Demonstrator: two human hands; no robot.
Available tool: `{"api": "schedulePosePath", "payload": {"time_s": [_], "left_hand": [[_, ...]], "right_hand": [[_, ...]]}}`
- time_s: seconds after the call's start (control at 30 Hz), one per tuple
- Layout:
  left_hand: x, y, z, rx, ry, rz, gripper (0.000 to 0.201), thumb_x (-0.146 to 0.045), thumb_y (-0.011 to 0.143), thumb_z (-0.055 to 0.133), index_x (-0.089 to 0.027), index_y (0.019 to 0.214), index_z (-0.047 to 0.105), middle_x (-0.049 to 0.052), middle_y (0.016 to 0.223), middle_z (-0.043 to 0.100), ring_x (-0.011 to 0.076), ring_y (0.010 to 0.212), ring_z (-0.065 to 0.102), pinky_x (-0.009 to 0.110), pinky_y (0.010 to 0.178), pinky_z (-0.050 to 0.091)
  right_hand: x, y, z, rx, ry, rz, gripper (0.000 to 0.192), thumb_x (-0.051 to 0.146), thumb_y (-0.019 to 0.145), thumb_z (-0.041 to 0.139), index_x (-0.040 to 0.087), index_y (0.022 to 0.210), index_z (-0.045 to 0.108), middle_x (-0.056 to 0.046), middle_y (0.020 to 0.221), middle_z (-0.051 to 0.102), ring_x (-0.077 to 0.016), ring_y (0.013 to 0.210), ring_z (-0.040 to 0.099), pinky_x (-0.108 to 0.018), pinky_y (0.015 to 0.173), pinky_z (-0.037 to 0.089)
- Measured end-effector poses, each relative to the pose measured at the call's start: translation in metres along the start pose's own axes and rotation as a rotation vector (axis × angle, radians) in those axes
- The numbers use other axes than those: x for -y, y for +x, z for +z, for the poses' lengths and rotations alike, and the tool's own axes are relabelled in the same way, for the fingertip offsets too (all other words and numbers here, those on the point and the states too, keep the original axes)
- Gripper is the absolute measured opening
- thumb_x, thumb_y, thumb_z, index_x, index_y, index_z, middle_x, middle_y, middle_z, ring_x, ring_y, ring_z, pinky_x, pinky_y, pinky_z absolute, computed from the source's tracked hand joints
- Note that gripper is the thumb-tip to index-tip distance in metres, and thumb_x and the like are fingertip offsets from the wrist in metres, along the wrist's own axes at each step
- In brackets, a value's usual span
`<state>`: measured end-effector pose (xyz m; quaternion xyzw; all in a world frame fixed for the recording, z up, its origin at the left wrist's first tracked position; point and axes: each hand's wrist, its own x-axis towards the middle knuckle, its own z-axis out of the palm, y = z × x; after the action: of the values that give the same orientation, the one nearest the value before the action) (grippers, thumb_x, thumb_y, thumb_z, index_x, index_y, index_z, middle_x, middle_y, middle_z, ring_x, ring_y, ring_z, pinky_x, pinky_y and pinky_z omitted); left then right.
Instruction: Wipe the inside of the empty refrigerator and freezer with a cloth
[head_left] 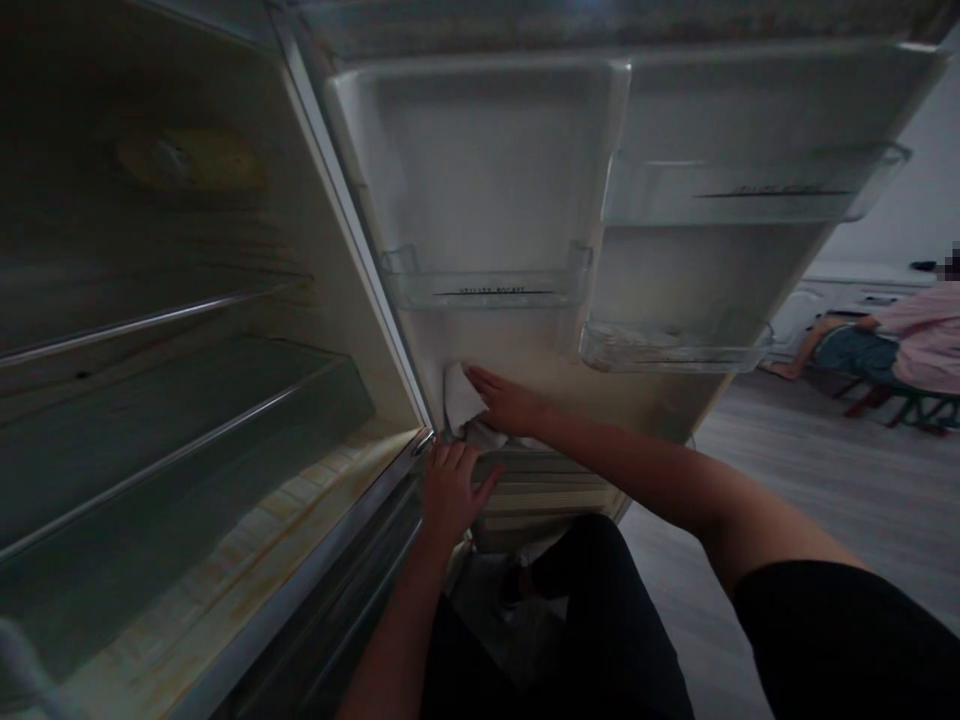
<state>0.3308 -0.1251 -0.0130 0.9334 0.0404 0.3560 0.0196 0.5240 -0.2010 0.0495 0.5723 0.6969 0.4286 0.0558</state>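
My right hand (pixel 511 404) presses a pale cloth (pixel 461 402) against the lower inner face of the open fridge door (pixel 480 180), near the hinge side. Its fingers are stretched along the cloth, and part of the cloth hangs under the palm. Just below and to the left, my left hand (pixel 451 488) rests at the corner where the fridge frame (pixel 367 250) meets the door. Nothing is held in it; the thumb stands apart from the fingers.
Clear door racks (pixel 487 290) jut from the door above my hands. Glass shelves (pixel 187 430) fill the fridge interior at left, with brownish stains along the bottom ledge (pixel 247 560). A person in pink (pixel 926 335) sits on a stool at far right.
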Motion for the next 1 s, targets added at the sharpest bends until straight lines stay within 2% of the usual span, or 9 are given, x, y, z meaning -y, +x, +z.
{"api": "schedulePosePath", "payload": {"time_s": [0.13, 0.2, 0.33, 0.43, 0.53, 0.6, 0.67, 0.77, 1.0], "left_hand": [[0.002, -0.002, -0.001, -0.012, -0.018, -0.004, 0.028, -0.051, 0.094, 0.060, -0.023, 0.093, 0.063, 0.007, 0.090, 0.067, 0.0289, 0.097, 0.062, 0.051, 0.109, 0.041], [0.002, -0.002, -0.002, -0.015, -0.029, 0.000, 0.027, -0.050, 0.094, 0.060, -0.023, 0.094, 0.063, 0.007, 0.092, 0.067, 0.0288, 0.098, 0.063, 0.052, 0.110, 0.041], [0.002, -0.002, -0.004, -0.020, -0.038, 0.003, 0.028, -0.050, 0.094, 0.060, -0.022, 0.096, 0.063, 0.007, 0.092, 0.068, 0.0290, 0.098, 0.063, 0.052, 0.109, 0.041], [0.002, -0.002, -0.005, -0.026, -0.049, 0.012, 0.028, -0.051, 0.093, 0.061, -0.023, 0.095, 0.063, 0.007, 0.091, 0.068, 0.0289, 0.098, 0.063, 0.052, 0.110, 0.041], [0.004, -0.002, -0.005, -0.025, -0.061, 0.021, 0.027, -0.051, 0.092, 0.062, -0.023, 0.095, 0.064, 0.008, 0.091, 0.068, 0.0293, 0.097, 0.063, 0.052, 0.109, 0.042], [0.004, -0.001, -0.004, -0.031, -0.063, 0.016, 0.026, -0.050, 0.092, 0.062, -0.024, 0.095, 0.064, 0.008, 0.091, 0.068, 0.0298, 0.096, 0.062, 0.053, 0.108, 0.042], [0.004, -0.001, -0.002, -0.042, -0.065, 0.011, 0.025, -0.049, 0.091, 0.062, -0.024, 0.095, 0.065, 0.008, 0.091, 0.068, 0.0303, 0.096, 0.062, 0.053, 0.108, 0.041], [0.002, -0.001, 0.001, -0.047, -0.070, 0.002, 0.026, -0.049, 0.091, 0.062, -0.023, 0.095, 0.065, 0.009, 0.091, 0.068, 0.0309, 0.097, 0.061, 0.054, 0.107, 0.042], [0.000, 0.001, 0.003, -0.029, -0.066, -0.007, 0.028, -0.050, 0.092, 0.060, -0.022, 0.095, 0.065, 0.009, 0.091, 0.069, 0.0306, 0.097, 0.062, 0.052, 0.106, 0.042]], "right_hand": [[0.002, -0.010, 0.002, 0.092, 0.001, -0.079, 0.035, 0.027, 0.100, 0.051, 0.010, 0.125, 0.070, -0.015, 0.147, 0.056, -0.0267, 0.146, 0.043, -0.045, 0.123, 0.033], [-0.003, -0.028, -0.001, 0.111, 0.035, -0.147, 0.035, 0.022, 0.101, 0.049, 0.013, 0.130, 0.066, -0.012, 0.150, 0.054, -0.0237, 0.146, 0.043, -0.046, 0.124, 0.033], [-0.014, -0.079, -0.015, 0.148, 0.128, -0.171, 0.028, 0.018, 0.098, 0.057, 0.016, 0.124, 0.068, -0.009, 0.141, 0.062, -0.0218, 0.139, 0.051, -0.046, 0.122, 0.036], [-0.025, -0.124, -0.040, 0.254, 0.245, -0.084, 0.029, 0.012, 0.097, 0.056, 0.018, 0.123, 0.068, -0.007, 0.142, 0.061, -0.0186, 0.141, 0.048, -0.044, 0.125, 0.032], [-0.040, -0.164, -0.077, 0.490, 0.311, 0.054, 0.038, 0.002, 0.096, 0.049, 0.023, 0.120, 0.069, -0.003, 0.144, 0.059, -0.0151, 0.144, 0.043, -0.047, 0.126, 0.025], [-0.051, -0.181, -0.102, 0.618, 0.274, 0.133, 0.040, -0.001, 0.094, 0.047, 0.023, 0.117, 0.070, -0.003, 0.144, 0.059, -0.0164, 0.145, 0.042, -0.047, 0.124, 0.028], [-0.060, -0.191, -0.122, 0.662, 0.204, 0.204, 0.039, -0.001, 0.093, 0.048, 0.021, 0.116, 0.071, -0.005, 0.141, 0.061, -0.0204, 0.144, 0.042, -0.047, 0.119, 0.034], [-0.068, -0.193, -0.139, 0.614, 0.089, 0.335, 0.039, -0.001, 0.090, 0.049, 0.019, 0.114, 0.072, -0.010, 0.132, 0.065, -0.0252, 0.134, 0.050, -0.043, 0.107, 0.041], [-0.061, -0.186, -0.132, 0.600, 0.016, 0.452, 0.029, 0.008, 0.092, 0.052, 0.018, 0.109, 0.074, -0.015, 0.121, 0.068, -0.0285, 0.118, 0.054, -0.038, 0.092, 0.040]]}}
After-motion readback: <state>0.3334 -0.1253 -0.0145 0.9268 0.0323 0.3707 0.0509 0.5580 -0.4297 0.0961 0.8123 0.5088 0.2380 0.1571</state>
